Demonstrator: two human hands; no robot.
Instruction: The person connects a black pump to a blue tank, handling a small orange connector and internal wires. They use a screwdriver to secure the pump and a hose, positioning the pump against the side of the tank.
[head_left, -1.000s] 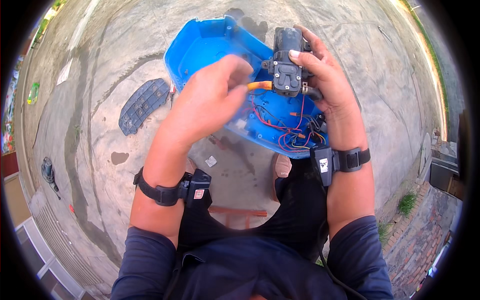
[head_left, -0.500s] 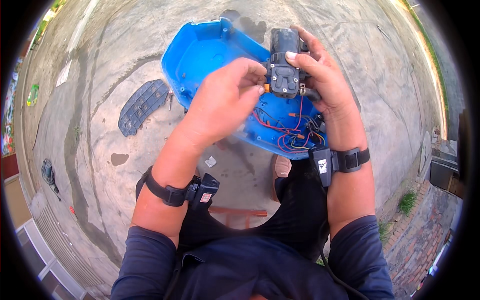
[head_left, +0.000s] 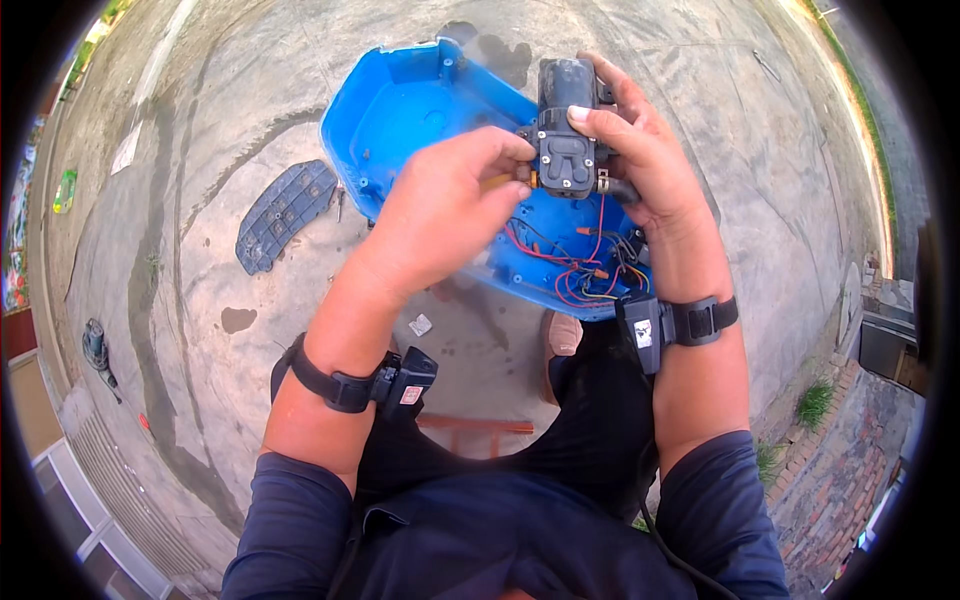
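My right hand (head_left: 645,150) grips a black pump (head_left: 565,155), with the thumb across its body and fingers around the far side. At the pump's left port, my left hand (head_left: 460,195) pinches a short orange hose (head_left: 500,182), partly hidden by my fingers. A black hose (head_left: 622,190) leaves the right port. Beneath both hands lies an open blue plastic housing (head_left: 390,100). Red, yellow and black wires (head_left: 575,265) with orange connectors lie in its near part, and a red wire runs up toward the pump.
A dark ribbed panel (head_left: 287,215) and a thin tool (head_left: 340,203) lie on the concrete to the left. A dark power tool (head_left: 97,352) and green object (head_left: 65,191) are farther left; another tool (head_left: 766,65) is upper right. A reddish low stool (head_left: 475,425) shows between my legs.
My left hand has moved right and closer to the pump's left port, its fingers now covering more of the orange hose. The pump has shifted slightly left in my right hand.
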